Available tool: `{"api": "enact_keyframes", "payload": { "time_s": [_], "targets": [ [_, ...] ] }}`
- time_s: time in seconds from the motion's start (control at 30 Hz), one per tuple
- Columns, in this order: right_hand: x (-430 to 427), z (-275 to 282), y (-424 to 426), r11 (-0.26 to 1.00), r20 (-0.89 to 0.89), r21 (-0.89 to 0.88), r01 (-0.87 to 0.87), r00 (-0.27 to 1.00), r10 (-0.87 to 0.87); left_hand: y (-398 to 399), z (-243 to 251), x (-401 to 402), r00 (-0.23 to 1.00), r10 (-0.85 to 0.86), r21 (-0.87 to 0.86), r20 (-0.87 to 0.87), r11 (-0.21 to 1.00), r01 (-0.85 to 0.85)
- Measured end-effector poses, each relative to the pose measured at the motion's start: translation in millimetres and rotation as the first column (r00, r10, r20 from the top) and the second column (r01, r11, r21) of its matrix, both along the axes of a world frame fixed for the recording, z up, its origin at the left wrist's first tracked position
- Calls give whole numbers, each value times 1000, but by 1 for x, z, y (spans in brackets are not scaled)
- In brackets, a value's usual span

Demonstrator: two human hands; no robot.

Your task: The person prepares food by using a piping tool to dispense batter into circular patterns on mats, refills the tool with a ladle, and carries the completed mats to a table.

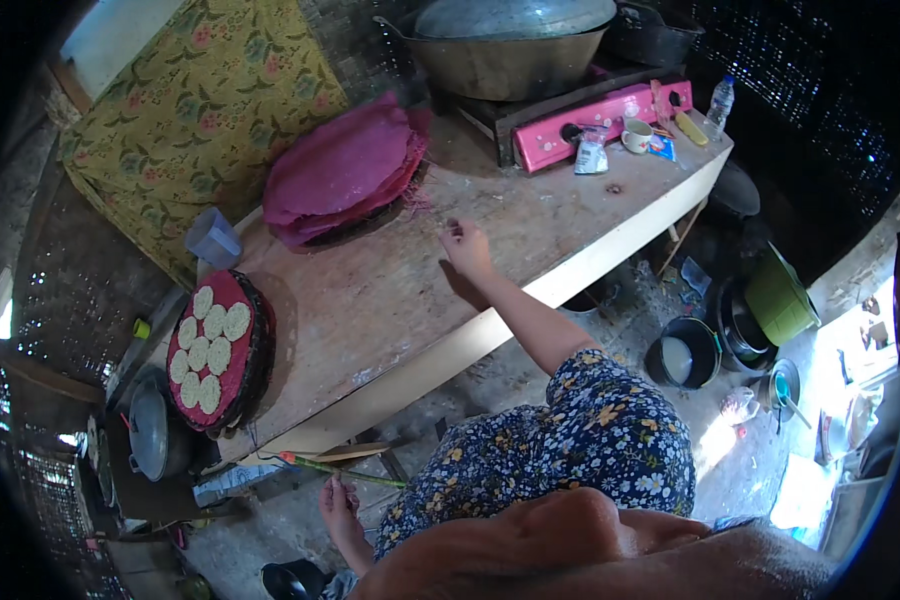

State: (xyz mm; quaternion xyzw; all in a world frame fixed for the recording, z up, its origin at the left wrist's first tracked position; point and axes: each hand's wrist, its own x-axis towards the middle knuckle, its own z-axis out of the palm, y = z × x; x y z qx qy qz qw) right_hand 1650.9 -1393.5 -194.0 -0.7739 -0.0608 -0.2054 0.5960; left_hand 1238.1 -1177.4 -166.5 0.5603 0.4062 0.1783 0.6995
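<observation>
My right hand (465, 246) is over the wooden table (390, 300), fingers curled, with no object visible in it. Beyond it lies a stack of thin magenta sheets (337, 169) on a dark round base, with pink shreds (418, 196) at its edge. My left hand (339, 504) is low beside the table's near end, fingers bent. A thin green stick with a red tip (345, 471) passes by its fingertips; whether they touch is unclear. On the table's left end a round dark-rimmed tray (259, 360), lined in magenta, bears several pale, grainy discs (199, 352).
A pink gas stove (562, 142) carries a large lidded pan (502, 64). Before it are a cup (637, 136), packets (591, 157) and a plastic bottle (721, 105). A translucent jug (214, 238) stands by the floral cloth (217, 112). Buckets (682, 356) and basins occupy the floor at right.
</observation>
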Motion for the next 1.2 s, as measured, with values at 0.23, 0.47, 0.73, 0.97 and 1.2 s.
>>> {"api": "enact_keyframes", "payload": {
  "time_s": [0.23,0.47,0.73,0.97,1.2],
  "targets": [
    [113,13,48,990,-134,22,140,982,-136,-2,13,-12,997,76,82,-34,994,-73],
    [189,-1,109,580,-389,812,67,803,452,-4,16,-34,978,204,78,42,975,-207],
    [160,91,163,930,-163,363,63,987,-3,-6,6,-41,966,260,91,6,962,-259],
    [137,89,143,933,-577,32,359,769,-276,-5,13,-33,974,226,153,-28,964,-219],
    [143,52,142,880,-741,-64,470,569,-357,-3,2,-43,971,241,136,-1,962,-238]
  ]
}}
